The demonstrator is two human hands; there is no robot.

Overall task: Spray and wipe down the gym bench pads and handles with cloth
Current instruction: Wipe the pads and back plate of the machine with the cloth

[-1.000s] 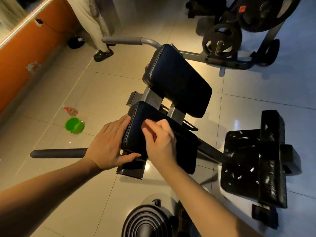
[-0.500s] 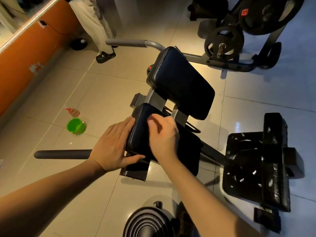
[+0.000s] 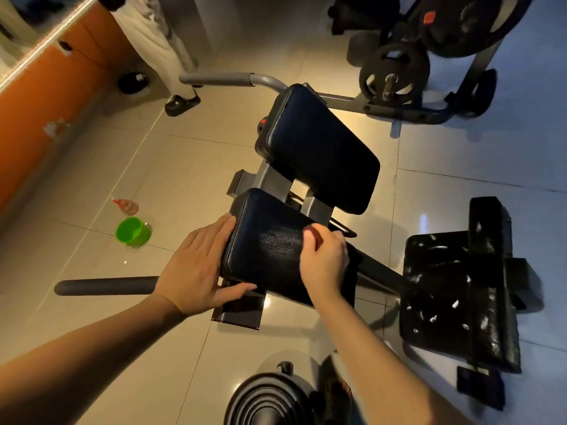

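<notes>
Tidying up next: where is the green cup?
Head view, left side: the green cup stands on the floor, beside a small reddish object and left of the near pad.

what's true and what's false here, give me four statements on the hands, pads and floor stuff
1. The left hand lies flat against the end of the near pad. True.
2. The green cup stands on the far pad. False: it stands on the floor.
3. The right hand rests on top of the near pad. True.
4. The left hand grips the black handle. False: its fingers lie on the pad.
</notes>
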